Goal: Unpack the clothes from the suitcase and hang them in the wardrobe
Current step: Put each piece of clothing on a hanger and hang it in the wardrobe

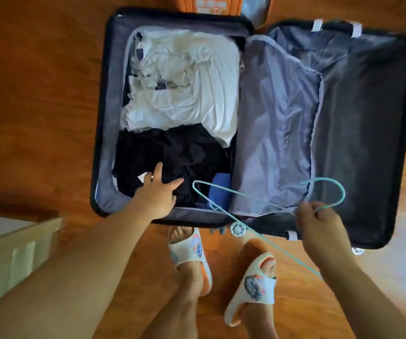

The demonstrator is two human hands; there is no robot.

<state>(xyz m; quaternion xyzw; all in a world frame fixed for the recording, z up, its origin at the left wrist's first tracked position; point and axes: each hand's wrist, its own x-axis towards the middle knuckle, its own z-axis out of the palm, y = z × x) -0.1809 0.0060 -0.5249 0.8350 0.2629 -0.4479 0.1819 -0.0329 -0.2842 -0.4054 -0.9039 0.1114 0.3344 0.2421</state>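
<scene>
- Right hand (319,223): fingers curled round the neck of a teal wire hanger (241,199), which it holds over the near edge of the suitcase (104,118).
- Left hand (156,192): fingers spread and straight, resting on the black garment (184,152); nothing gripped.
- Suitcase: lies open and flat on the wooden floor (37,94), both halves showing.
- Left half: white clothes (184,81) piled at the far end, black garment at the near end, a blue item (219,189) tucked at the near inner corner.
- Right half: grey divider flap (277,123) folded over the hinge; dark lining (358,123) beyond it, apparently bare, though blur makes this uncertain.
- Feet in white-and-orange slippers (189,253) stand just before the suitcase.
- Orange object (211,6) at the far edge, partly cut off.
</scene>
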